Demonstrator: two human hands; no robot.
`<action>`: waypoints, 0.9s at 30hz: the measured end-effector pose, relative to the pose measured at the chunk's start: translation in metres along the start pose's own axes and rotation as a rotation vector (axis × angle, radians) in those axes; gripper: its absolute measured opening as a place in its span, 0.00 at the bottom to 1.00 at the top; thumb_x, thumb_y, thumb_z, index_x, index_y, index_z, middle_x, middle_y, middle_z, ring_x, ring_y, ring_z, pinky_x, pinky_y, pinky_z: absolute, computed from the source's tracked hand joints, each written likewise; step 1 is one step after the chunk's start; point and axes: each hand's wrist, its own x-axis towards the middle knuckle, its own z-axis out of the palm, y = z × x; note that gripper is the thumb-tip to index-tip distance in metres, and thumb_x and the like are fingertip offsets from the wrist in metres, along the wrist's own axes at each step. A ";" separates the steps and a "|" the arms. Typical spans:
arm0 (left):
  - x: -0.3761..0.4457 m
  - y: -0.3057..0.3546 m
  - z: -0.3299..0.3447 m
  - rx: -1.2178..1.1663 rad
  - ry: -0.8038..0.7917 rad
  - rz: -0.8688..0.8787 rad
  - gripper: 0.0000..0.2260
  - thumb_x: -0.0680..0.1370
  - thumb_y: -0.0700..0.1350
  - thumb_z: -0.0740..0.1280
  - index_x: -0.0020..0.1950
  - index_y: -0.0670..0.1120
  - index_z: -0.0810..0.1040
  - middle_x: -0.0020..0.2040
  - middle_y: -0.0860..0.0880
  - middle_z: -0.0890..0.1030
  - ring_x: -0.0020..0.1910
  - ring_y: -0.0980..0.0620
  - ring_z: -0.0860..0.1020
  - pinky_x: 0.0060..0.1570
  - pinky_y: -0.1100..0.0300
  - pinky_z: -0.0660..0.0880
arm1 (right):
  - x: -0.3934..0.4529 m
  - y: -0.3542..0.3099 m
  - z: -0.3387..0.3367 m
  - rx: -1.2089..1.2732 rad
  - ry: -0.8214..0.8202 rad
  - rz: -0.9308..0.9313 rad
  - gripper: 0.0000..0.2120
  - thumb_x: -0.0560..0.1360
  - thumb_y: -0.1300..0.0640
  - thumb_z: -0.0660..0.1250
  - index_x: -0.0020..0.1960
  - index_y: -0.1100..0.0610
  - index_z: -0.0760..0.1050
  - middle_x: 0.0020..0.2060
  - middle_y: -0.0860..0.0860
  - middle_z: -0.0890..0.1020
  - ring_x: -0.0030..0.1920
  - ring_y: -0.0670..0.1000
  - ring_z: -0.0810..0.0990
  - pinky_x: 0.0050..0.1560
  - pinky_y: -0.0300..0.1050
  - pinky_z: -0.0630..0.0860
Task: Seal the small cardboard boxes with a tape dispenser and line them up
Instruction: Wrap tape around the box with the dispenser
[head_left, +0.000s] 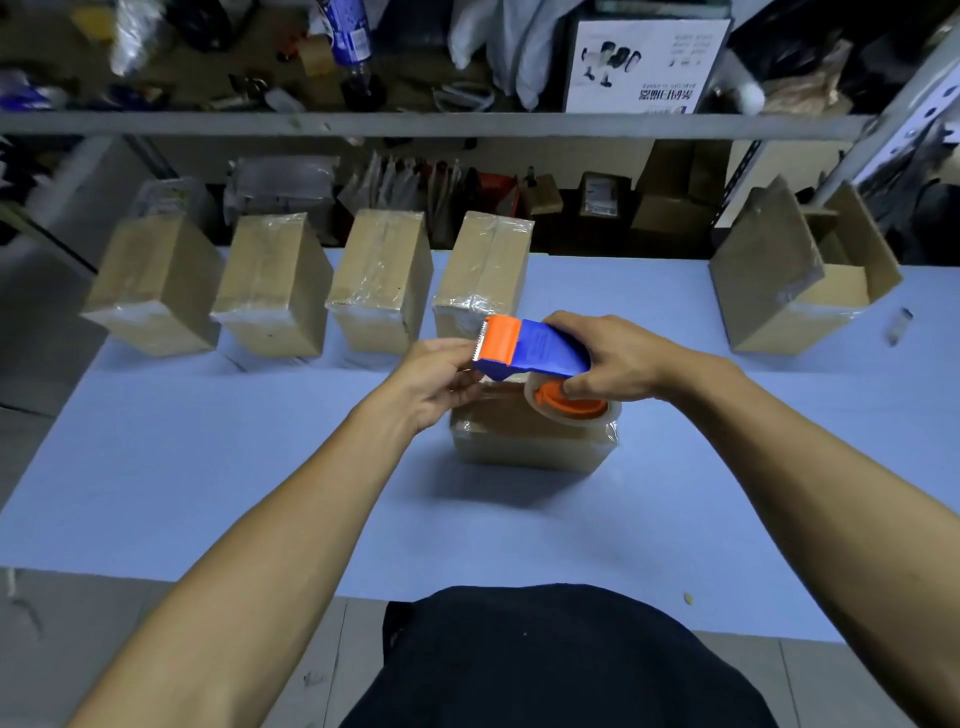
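1. The blue and orange tape dispenser (530, 347) is gripped by the right hand (618, 358), whose fingers are curled over its body and down onto the orange hub of the tape roll (574, 404).
2. The left hand (434, 382) is held at the dispenser's orange toothed end, its fingers bent and pinching what appears to be the loose end of the clear tape; the tape itself is too transparent to be made out with certainty.
3. The dispenser is held just above a small cardboard box (524, 436), which lies on the blue tabletop (208, 467) directly below both hands and is wrapped in glossy tape.
4. Four taped boxes (379, 280) are lined up side by side along the far edge of the tabletop, close together but apart.
5. An open cardboard box (810, 275), flaps raised, is set well apart at the far right.
6. A small pale object (901, 325) is seen lying beside it, too blurred to identify.
7. Cluttered shelves (415, 124) are seen behind the tabletop.
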 end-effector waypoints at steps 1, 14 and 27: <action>0.000 -0.001 -0.003 0.052 0.032 0.032 0.05 0.78 0.37 0.68 0.44 0.44 0.80 0.32 0.48 0.79 0.32 0.54 0.75 0.30 0.65 0.75 | 0.003 -0.002 0.000 -0.028 0.004 -0.017 0.27 0.66 0.43 0.65 0.64 0.47 0.68 0.51 0.48 0.78 0.48 0.53 0.76 0.45 0.45 0.73; -0.003 -0.032 -0.022 0.004 0.336 0.046 0.08 0.80 0.38 0.64 0.42 0.42 0.77 0.33 0.47 0.71 0.30 0.54 0.69 0.34 0.56 0.80 | 0.010 -0.014 0.002 -0.202 -0.012 -0.159 0.35 0.70 0.43 0.65 0.75 0.52 0.64 0.56 0.55 0.79 0.52 0.56 0.77 0.53 0.48 0.74; 0.006 -0.055 -0.036 0.057 0.291 0.010 0.04 0.80 0.41 0.61 0.46 0.46 0.74 0.38 0.49 0.71 0.26 0.54 0.65 0.24 0.64 0.63 | -0.010 -0.010 -0.003 -0.222 0.003 -0.116 0.34 0.67 0.41 0.62 0.72 0.49 0.68 0.55 0.50 0.82 0.51 0.55 0.78 0.53 0.53 0.77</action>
